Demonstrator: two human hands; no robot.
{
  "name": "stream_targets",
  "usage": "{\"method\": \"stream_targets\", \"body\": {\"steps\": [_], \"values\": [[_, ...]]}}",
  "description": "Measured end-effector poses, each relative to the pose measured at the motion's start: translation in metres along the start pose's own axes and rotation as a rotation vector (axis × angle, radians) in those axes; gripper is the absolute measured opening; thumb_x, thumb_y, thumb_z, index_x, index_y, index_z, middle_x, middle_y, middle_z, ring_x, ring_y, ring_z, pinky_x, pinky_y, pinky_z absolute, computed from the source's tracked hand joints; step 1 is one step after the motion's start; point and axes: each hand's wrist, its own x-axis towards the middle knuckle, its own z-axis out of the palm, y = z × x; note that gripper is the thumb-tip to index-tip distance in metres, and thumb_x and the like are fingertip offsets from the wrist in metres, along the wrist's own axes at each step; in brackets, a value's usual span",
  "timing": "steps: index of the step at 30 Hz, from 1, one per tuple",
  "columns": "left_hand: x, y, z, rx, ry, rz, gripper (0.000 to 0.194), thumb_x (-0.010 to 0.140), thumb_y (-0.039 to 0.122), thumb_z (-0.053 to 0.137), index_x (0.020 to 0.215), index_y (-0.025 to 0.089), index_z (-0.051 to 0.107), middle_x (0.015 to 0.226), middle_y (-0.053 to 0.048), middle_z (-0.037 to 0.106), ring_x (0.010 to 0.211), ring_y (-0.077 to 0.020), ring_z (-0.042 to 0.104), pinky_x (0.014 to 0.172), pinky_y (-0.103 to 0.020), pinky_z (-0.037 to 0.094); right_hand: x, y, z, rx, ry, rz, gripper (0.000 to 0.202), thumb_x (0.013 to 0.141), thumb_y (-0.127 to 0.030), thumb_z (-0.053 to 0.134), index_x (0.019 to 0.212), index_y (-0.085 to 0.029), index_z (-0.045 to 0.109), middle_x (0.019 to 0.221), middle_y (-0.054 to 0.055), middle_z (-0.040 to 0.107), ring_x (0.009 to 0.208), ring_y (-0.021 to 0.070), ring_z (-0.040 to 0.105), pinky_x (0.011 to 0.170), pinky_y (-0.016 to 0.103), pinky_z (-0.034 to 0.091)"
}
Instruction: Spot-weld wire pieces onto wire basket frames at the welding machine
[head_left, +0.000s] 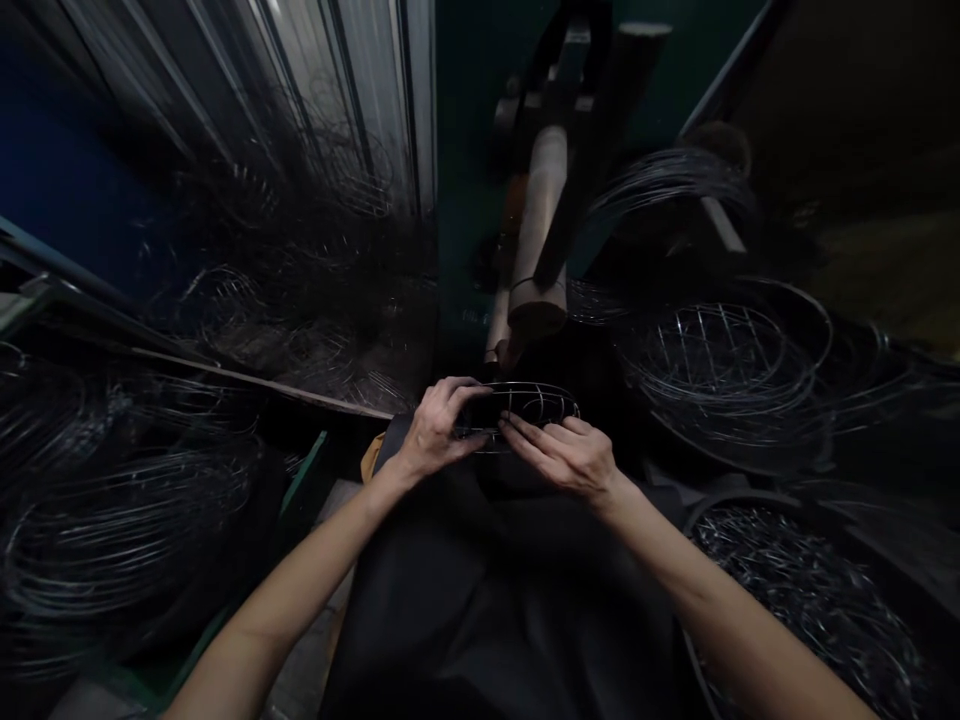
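Between my hands is a small round wire basket (538, 396), with a thin bright rim and several short upright wires. My left hand (439, 425) grips its left side, the fingers over the upper rim and the thumb at the lower edge. My right hand (564, 452) holds the near right side, with its fingertips on the wires at the front. Parts of the lower wires are covered by the fingers. Just beyond the basket, the thick metal cylinder (541, 230) of a machine points toward me.
A drum (694, 525) of small metal pieces stands at the lower right, below stacked wire grids (720, 350). Piles of wire rings (112, 540) fill the left, next to a green metal frame (304, 470). A dark apron (495, 600) covers my lap.
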Motion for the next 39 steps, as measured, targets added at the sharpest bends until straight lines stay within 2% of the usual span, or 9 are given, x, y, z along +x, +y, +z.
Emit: {"method": "stream_targets", "body": {"steps": [4, 8, 11, 16, 24, 31, 34, 39], "values": [[0.001, -0.002, 0.002, -0.02, 0.056, 0.022, 0.048, 0.07, 0.021, 0.072, 0.113, 0.021, 0.05, 0.113, -0.009, 0.056, 0.104, -0.0232, 0.056, 0.089, -0.039, 0.046, 0.002, 0.003, 0.0, 0.009, 0.014, -0.004, 0.019, 0.087, -0.012, 0.054, 0.096, -0.017, 0.07, 0.105, 0.001, 0.07, 0.055, 0.006, 0.048, 0.053, 0.026, 0.034], [0.003, -0.002, 0.003, 0.018, -0.003, 0.0, 0.038, 0.074, 0.025, 0.069, 0.109, 0.023, 0.056, 0.117, -0.009, 0.054, 0.107, -0.0239, 0.054, 0.09, -0.039, 0.045, -0.001, 0.004, 0.002, -0.002, 0.023, -0.004, 0.019, 0.086, -0.012, 0.055, 0.096, -0.018, 0.07, 0.105, 0.001, 0.07, 0.055, 0.0056, 0.048, 0.053, 0.026, 0.034], [0.005, -0.003, 0.003, 0.024, -0.033, -0.007, 0.039, 0.076, 0.028, 0.067, 0.113, 0.022, 0.056, 0.118, -0.01, 0.053, 0.109, -0.024, 0.053, 0.092, -0.04, 0.045, -0.003, 0.005, 0.004, -0.022, 0.013, -0.005, 0.02, 0.086, -0.012, 0.055, 0.097, -0.018, 0.07, 0.106, 0.001, 0.069, 0.055, 0.0055, 0.048, 0.053, 0.027, 0.034], [0.008, -0.008, 0.006, 0.072, 0.014, 0.055, 0.039, 0.078, 0.03, 0.065, 0.115, 0.022, 0.057, 0.119, -0.01, 0.053, 0.109, -0.0243, 0.053, 0.092, -0.04, 0.043, -0.008, 0.007, 0.01, -0.034, 0.007, -0.017, 0.02, 0.086, -0.013, 0.055, 0.1, -0.017, 0.069, 0.109, 0.002, 0.068, 0.056, 0.0057, 0.049, 0.053, 0.027, 0.034], [0.012, -0.018, 0.013, 0.116, 0.02, 0.109, 0.04, 0.077, 0.031, 0.066, 0.115, 0.022, 0.057, 0.116, -0.01, 0.056, 0.107, -0.0244, 0.054, 0.09, -0.039, 0.043, -0.008, 0.012, 0.017, -0.042, 0.018, -0.034, 0.018, 0.086, -0.013, 0.056, 0.097, -0.018, 0.07, 0.106, 0.001, 0.07, 0.055, 0.0056, 0.049, 0.052, 0.026, 0.034], [0.01, -0.01, 0.009, 0.079, 0.038, 0.089, 0.038, 0.081, 0.034, 0.062, 0.116, 0.022, 0.056, 0.12, -0.011, 0.053, 0.11, -0.0238, 0.052, 0.092, -0.038, 0.043, -0.01, 0.011, 0.011, -0.044, 0.023, -0.009, 0.017, 0.086, -0.014, 0.058, 0.096, -0.02, 0.07, 0.108, 0.002, 0.069, 0.056, 0.0053, 0.049, 0.054, 0.026, 0.034], [0.014, -0.01, 0.008, 0.079, 0.056, 0.101, 0.039, 0.08, 0.033, 0.063, 0.116, 0.021, 0.056, 0.12, -0.01, 0.053, 0.109, -0.0235, 0.053, 0.092, -0.038, 0.043, -0.013, 0.013, 0.014, -0.051, 0.02, 0.008, 0.018, 0.084, -0.017, 0.061, 0.1, -0.02, 0.069, 0.11, 0.001, 0.068, 0.057, 0.0053, 0.049, 0.055, 0.026, 0.034], [0.019, -0.015, 0.009, 0.093, 0.069, 0.139, 0.038, 0.079, 0.032, 0.065, 0.115, 0.02, 0.056, 0.117, -0.011, 0.055, 0.107, -0.0236, 0.054, 0.09, -0.039, 0.043, -0.014, 0.018, 0.021, -0.044, 0.027, 0.002, 0.03, 0.085, -0.018, 0.06, 0.114, -0.024, 0.064, 0.111, 0.0, 0.068, 0.057, 0.005, 0.049, 0.055, 0.027, 0.034]]}}
